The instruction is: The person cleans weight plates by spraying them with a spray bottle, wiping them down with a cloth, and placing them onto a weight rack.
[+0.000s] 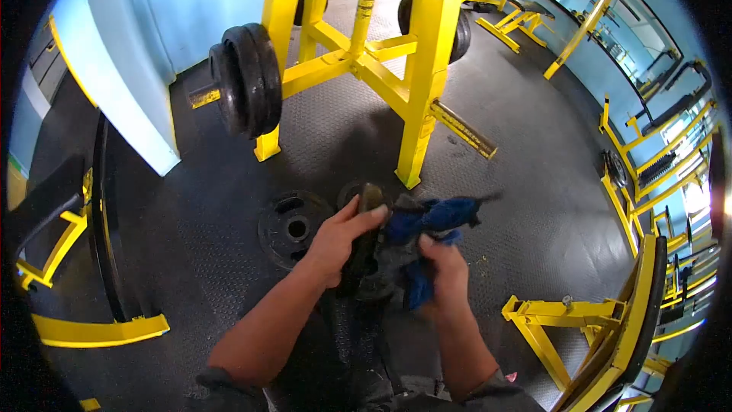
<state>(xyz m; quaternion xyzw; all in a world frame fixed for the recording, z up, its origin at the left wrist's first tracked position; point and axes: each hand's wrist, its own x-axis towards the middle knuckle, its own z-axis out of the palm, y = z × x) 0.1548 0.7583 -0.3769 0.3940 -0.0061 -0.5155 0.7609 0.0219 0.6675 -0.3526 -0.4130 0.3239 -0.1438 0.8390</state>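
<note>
My left hand [334, 243] grips the rim of a dark weight plate [364, 255], held on edge in front of me with its top edge pointing away. In my right hand [448, 271] is a crumpled blue and dark cloth [435, 217], bunched against the plate's right side. The thumb lies over the cloth, and the fingers behind it are hidden. A black weight plate [274, 233] with a round centre hole lies flat on the floor, left of and beyond my left hand. Part of another dark plate [349, 194] shows behind the held one.
A yellow plate rack [423, 84] stands ahead, with black plates [255, 80] on its left peg and a bare peg [465, 131] at lower right. A yellow padded bench [621, 320] stands at right. Another yellow machine [61, 244] is at left, near a pale blue pillar [126, 69].
</note>
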